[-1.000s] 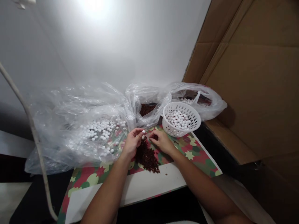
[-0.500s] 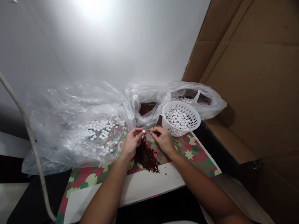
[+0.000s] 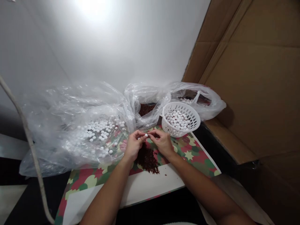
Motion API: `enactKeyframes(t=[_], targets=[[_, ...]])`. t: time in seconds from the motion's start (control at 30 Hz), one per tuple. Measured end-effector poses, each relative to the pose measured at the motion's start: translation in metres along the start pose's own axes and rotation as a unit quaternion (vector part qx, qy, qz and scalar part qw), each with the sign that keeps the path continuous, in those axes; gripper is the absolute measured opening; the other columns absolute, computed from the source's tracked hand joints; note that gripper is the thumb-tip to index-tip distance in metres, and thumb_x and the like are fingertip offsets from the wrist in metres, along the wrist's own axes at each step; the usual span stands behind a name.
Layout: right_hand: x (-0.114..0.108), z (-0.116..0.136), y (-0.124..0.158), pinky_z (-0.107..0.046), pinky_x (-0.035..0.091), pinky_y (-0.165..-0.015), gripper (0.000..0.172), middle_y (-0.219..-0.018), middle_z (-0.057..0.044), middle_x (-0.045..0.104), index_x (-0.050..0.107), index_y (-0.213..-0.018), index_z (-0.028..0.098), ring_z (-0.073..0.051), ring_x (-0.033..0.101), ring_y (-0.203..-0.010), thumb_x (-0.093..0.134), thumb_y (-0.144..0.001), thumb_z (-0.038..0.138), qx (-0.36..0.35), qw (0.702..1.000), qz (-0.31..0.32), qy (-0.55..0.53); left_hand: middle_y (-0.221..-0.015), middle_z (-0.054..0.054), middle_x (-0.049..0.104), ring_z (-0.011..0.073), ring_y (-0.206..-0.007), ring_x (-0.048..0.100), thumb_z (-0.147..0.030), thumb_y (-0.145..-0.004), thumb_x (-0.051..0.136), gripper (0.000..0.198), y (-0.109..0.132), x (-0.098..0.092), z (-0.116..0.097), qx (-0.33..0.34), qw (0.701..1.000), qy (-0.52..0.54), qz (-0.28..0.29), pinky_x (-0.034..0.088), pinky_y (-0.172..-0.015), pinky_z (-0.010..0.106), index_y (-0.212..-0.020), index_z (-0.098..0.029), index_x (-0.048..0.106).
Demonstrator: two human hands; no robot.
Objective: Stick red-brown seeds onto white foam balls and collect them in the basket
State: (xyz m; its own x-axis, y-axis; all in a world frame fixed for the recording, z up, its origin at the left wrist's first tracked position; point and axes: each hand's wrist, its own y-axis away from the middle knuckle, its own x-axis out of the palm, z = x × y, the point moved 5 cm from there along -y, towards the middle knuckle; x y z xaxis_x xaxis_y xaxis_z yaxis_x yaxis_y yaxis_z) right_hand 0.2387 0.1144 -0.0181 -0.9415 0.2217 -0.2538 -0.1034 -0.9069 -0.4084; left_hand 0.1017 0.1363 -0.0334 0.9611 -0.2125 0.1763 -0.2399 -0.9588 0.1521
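Between the fingertips of my left hand (image 3: 134,144) is a small white ball (image 3: 146,135). My right hand (image 3: 162,142) is pinched and its fingertips meet the ball from the right; a tiny dark piece may be in that pinch, but it is too small to make out. Just below my hands lies a loose pile of small dark red-brown pieces (image 3: 148,160), partly on the patterned sheet (image 3: 189,155) and partly on its white strip. A white slotted basket (image 3: 195,120) holding many white balls stands beyond my right hand.
On the left, a large clear plastic bag (image 3: 58,125) has many white balls in it. A second bag (image 3: 150,120) at the back contains red-brown pieces. Behind the basket sits another bag (image 3: 219,103) with white balls. Cardboard (image 3: 257,93) rises at the right, and a pale cable (image 3: 32,150) hangs at the left.
My hands have come together: the right fingertips, apart from the white ball before, now meet it. The ball has shifted slightly right and down.
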Motion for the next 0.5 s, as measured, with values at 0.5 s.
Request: enactKeyframes(t=[0.5], targets=[[0.0038, 0.0035, 0.0020, -0.021, 0.049, -0.070, 0.019, -0.088, -0.002, 0.069, 0.071, -0.092, 0.018, -0.012, 0.064, -0.076, 0.059, -0.083, 0.029, 0.028, 0.998, 0.027, -0.049, -0.059, -0.005, 0.049, -0.0008, -0.039, 0.027, -0.035, -0.064, 0.075, 0.035, -0.0002, -0.0038, 0.0002, 0.015, 0.999, 0.005, -0.036, 0.016, -0.036, 0.014, -0.072, -0.013, 0.049]])
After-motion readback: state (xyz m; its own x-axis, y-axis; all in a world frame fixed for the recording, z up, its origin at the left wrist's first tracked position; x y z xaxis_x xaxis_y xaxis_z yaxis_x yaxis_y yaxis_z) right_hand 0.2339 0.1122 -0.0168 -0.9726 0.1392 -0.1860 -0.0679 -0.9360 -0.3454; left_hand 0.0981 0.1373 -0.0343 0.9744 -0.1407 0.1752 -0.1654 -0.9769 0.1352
